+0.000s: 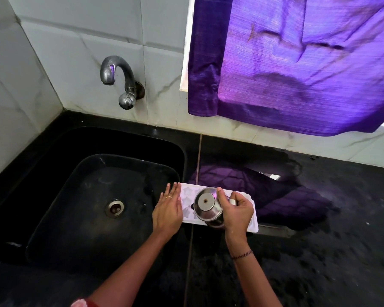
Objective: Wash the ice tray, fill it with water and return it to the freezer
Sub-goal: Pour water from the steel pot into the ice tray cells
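A white ice tray [252, 220] with star-shaped cells lies flat on the black counter just right of the sink. My right hand [237, 209] grips a steel cup [206, 206], tipped over the tray's middle so its base faces the camera. My left hand [167, 207] rests with straight fingers against the tray's left end, at the sink's edge. The cup and my right hand hide much of the tray; whether water is pouring cannot be seen.
The black sink [80, 196] with its drain [115, 208] lies to the left. A steel tap [118, 78] sticks out of the tiled wall above it. A purple curtain [297, 63] hangs over the wet black counter [319, 251].
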